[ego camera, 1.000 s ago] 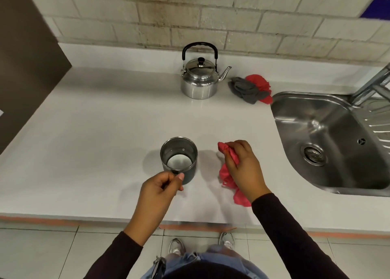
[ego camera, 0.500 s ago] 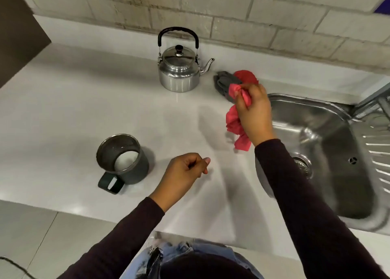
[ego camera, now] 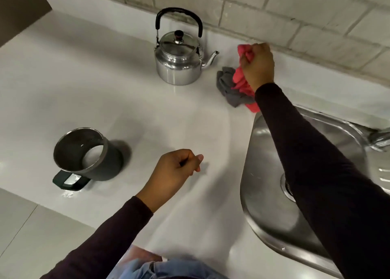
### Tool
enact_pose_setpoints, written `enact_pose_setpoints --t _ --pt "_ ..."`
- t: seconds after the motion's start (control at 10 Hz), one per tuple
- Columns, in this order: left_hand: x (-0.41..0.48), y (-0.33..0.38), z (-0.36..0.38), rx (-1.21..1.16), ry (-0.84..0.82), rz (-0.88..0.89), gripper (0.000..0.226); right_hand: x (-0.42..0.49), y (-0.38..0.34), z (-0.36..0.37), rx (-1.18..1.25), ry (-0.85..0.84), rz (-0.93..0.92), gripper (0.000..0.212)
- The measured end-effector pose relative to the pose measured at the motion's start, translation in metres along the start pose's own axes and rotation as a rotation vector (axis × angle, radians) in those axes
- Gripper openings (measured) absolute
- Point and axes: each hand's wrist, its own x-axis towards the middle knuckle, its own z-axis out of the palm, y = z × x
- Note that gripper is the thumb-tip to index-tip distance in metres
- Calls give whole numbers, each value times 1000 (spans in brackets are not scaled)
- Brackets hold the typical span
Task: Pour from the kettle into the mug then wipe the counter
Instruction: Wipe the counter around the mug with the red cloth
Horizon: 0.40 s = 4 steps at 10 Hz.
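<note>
White table [ego camera: 88,93] runs under a pale brick wall; from left, I see the dark mug [ego camera: 88,154], shiny inside, handle near me; my left hand [ego camera: 175,173] is curled, holding nothing; the silver kettle [ego camera: 179,61] looks hard, maybe heavy, so I'd take its black top handle; my right hand [ego camera: 257,65] squeezes the soft, light pink cloth [ego camera: 242,82] beside the sink [ego camera: 263,194].

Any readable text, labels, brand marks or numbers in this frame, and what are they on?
None can be read. The steel kettle with the black handle, the dark grey mug with the steel rim, the red cloth, the grey cloth and the steel sink show no lettering.
</note>
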Motion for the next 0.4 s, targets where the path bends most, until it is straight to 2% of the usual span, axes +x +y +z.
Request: enact_pose_setpoints --t 0.1,0.2,0.4 --pt "4 -4 -1 -19 16 -20 36 -6 28 34 -230 -269 -16 37" --pt "2 -5 -3 -21 14 -33 36 -3 52 55 -319 -351 -48 46" --pt "6 1 -14 -12 -25 -15 36 -16 15 22 -276 -362 -178 24"
